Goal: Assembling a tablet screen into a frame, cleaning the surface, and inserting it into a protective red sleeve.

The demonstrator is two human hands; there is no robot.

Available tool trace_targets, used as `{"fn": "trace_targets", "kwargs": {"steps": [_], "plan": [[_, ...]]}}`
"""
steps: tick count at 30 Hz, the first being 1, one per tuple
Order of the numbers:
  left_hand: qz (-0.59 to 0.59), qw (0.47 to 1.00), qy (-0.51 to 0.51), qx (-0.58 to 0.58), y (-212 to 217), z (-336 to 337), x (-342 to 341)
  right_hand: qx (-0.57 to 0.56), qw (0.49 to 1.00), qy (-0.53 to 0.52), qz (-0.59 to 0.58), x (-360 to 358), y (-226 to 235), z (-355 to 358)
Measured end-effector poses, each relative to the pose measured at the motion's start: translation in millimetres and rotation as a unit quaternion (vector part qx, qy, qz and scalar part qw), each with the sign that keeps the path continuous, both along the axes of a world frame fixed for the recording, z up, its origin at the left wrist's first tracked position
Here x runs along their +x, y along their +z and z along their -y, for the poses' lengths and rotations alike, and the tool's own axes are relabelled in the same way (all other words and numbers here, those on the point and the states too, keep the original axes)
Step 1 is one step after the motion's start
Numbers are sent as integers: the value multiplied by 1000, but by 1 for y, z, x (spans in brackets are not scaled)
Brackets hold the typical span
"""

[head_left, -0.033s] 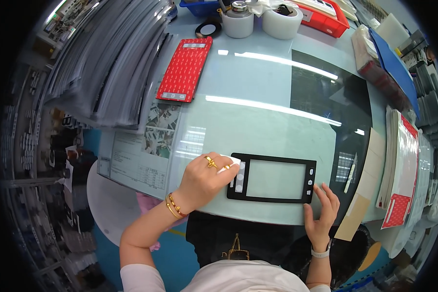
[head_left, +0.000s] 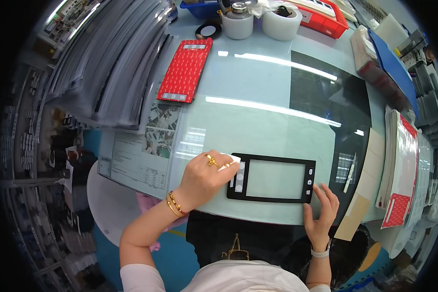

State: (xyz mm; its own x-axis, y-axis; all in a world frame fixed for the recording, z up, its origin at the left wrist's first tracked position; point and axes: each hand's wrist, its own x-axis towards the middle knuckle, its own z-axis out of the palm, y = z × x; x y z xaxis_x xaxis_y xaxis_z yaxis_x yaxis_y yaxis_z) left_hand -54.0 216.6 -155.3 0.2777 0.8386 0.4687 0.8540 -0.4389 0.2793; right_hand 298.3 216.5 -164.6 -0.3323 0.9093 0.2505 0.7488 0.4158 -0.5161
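Note:
A black rectangular panel frame (head_left: pixel 272 178) with a clear window lies flat near the front edge of the glass table (head_left: pixel 258 121). My left hand (head_left: pixel 204 177), with rings and gold bangles, pinches a small white wipe (head_left: pixel 230 160) against the panel's left end, beside its round button holes. The spread fingertips of my right hand (head_left: pixel 320 214) rest on the table by the panel's lower right corner, touching its edge.
A red sheet (head_left: pixel 185 70) lies at the back left, next to slanted stacks of clear sheets (head_left: pixel 112 63). Two white rolls (head_left: pixel 281 23) and a red tray (head_left: pixel 321 17) stand at the back. A dark mat (head_left: pixel 326 107) and piles of sheets (head_left: pixel 404 160) fill the right side.

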Motion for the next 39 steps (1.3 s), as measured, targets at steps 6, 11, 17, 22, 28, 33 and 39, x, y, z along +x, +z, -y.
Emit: {"fn": "trace_targets", "kwargs": {"steps": [6, 11, 17, 22, 28, 33, 39], "plan": [[-35, 998, 55, 14, -7, -13, -26, 5, 1000, 8, -11, -1, -3, 3], [-29, 985, 170, -1, -16, 17, -76, 37, 999, 11, -27, 1, -7, 1], [-79, 982, 169, 8, -5, 26, -43, 45, 998, 33, -40, 10, 8, 0], [108, 993, -2, -41, 27, 39, 70, 37, 988, 37, -143, 49, 23, 12], [344, 817, -239, -396, 14, 53, 193, 49, 989, -136, -26, 162, 13, 20], [465, 558, -179, -664, -32, 56, 265, 1, 992, -98, 82, 168, 16, 47], [575, 488, -145, -641, -18, 23, 328, -14, 995, -66, 79, 180, 33, 73]]}}
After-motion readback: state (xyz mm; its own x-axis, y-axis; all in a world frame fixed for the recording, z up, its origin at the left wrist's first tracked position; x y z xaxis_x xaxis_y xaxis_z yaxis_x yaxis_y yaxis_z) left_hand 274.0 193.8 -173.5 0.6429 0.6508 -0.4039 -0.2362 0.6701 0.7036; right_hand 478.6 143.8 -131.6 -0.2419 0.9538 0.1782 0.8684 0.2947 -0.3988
